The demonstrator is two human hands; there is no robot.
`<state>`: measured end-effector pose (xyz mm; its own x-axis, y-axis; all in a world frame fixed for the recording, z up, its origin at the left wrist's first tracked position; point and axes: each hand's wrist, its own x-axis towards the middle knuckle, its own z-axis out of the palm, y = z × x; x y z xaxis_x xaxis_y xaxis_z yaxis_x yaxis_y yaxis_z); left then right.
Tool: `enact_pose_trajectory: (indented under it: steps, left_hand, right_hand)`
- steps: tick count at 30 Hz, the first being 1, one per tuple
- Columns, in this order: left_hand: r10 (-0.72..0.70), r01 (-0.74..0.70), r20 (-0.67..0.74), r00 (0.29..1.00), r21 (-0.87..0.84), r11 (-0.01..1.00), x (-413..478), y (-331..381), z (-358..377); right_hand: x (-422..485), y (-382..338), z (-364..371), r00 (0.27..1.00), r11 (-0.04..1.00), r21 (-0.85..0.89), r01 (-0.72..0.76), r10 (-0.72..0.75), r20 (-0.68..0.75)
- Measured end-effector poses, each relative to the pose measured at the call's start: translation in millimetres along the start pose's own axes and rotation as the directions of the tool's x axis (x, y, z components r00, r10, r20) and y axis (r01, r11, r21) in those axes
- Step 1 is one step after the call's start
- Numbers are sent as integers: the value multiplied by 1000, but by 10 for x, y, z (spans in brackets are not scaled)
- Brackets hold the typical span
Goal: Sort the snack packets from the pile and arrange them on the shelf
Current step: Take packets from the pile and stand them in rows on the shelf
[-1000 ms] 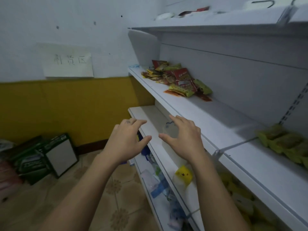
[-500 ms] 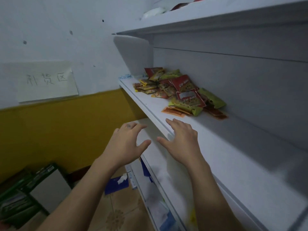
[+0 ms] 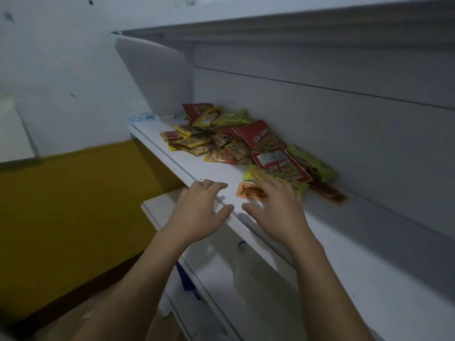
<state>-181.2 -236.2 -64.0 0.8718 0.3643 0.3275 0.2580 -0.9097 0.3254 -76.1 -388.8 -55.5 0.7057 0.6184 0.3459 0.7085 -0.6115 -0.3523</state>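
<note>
**Head view, looking down both forearms to the shelf (image 3: 194,166).** The snack packets lie in one mixed pile (image 3: 221,143) against the shelf's back wall. Yellow, green and red ones overlap unsorted, so I judge that sorting has not begun.

- **Orange packet:** At the pile's near edge a small orange packet (image 3: 248,191) lies flat on the bare shelf, just in front of a green packet (image 3: 258,174). It is loose and nearest to me, which makes it the likeliest first pick.
- **Right hand:** My right hand (image 3: 275,207) reaches over the orange packet, palm down. Its fingers are straight and slightly spread and grip nothing. The hand hides the spot, so I cannot tell whether the fingertips touch the packet.
- **Left hand:** My left hand (image 3: 199,207) hangs just short of the pile, over the shelf's front edge. Its fingers are loose and apart, and it is empty. I judge it is placed there to take or steady whatever the right hand draws out.
- **Space for rows:** The bare stretch of shelf on my side of the pile is where sorted rows could go.
</note>
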Motion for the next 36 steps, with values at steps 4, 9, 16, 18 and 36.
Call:
enact_pose_trajectory:
  steps: [4,9,16,18,36]
  left_hand:
    - [124,-121,42,991,-61,991,603,-348,87]
    - [279,-266,77,957,-151,952,1177,-578,211]
    - [418,-380,102,903,-266,886,1574,-508,529]
    - [435,-396,90,896,-284,874,1647,-468,598]
    - [414,-384,91,906,-235,893,1777,-353,1023]
  right_hand:
    - [426,-72,123,987,985,-66,-162,161,-22]
    - [794,-84,128,949,934,-166,-316,311,-57]
    - [1041,160,-34,890,829,-385,-406,454,39]
    - [1129,202,-34,878,834,-384,-396,466,108]
    - [976,756,16,876,884,-108,-454,466,126]
